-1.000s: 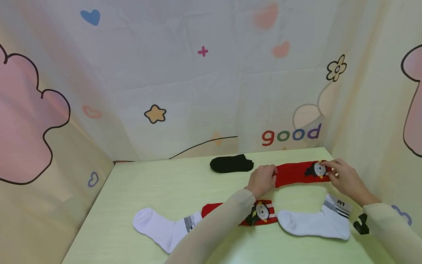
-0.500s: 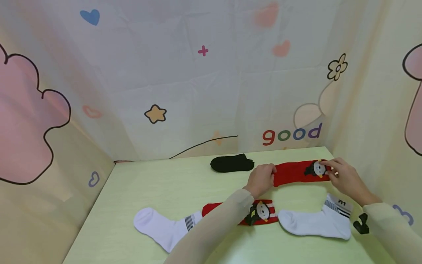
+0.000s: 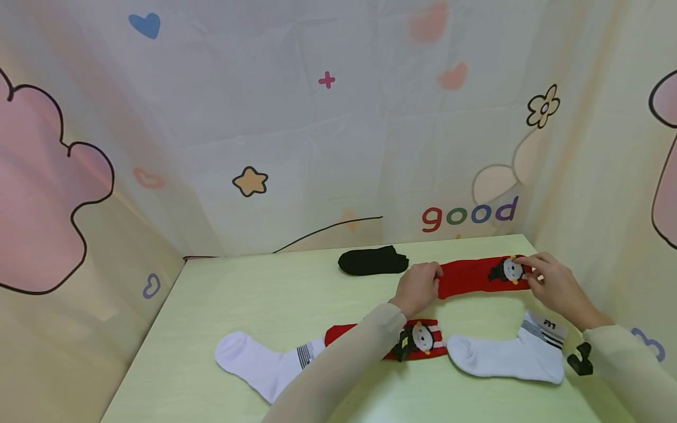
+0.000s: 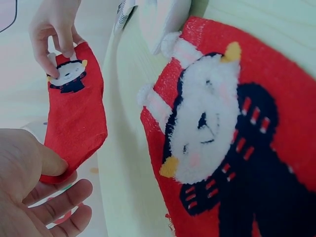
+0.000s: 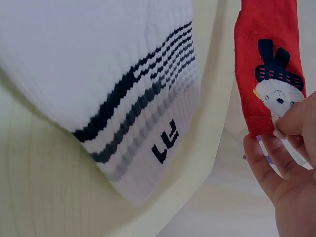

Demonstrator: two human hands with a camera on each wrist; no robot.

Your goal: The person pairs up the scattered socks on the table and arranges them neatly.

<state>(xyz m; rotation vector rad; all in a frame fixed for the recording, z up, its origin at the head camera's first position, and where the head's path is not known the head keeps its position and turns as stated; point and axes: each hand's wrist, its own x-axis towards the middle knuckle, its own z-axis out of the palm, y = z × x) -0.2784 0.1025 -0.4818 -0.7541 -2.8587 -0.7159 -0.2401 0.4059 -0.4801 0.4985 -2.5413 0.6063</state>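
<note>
A red sock (image 3: 468, 278) with a white-faced cartoon animal is stretched between both hands near the back right of the table. My left hand (image 3: 418, 288) pinches its plain end; in the left wrist view the thumb (image 4: 52, 160) lies over the fabric. At the cuff, by the cartoon face, my right hand (image 3: 560, 289) pinches the other end, as the right wrist view also shows. A matching red sock (image 3: 421, 339) lies flat nearer the front, partly hidden behind the left sleeve. To its right is a white sock (image 3: 502, 356) with dark stripes.
A second white striped sock (image 3: 254, 361) lies front left, partly covered by the left sleeve (image 3: 338, 364). One black sock or folded pair (image 3: 372, 261) rests near the back edge of the pale green table (image 3: 211, 311). A printed curtain (image 3: 317, 135) stands behind.
The left hand has shifted very slightly left with its end of the red sock. The right hand and the socks lying on the table look the same.
</note>
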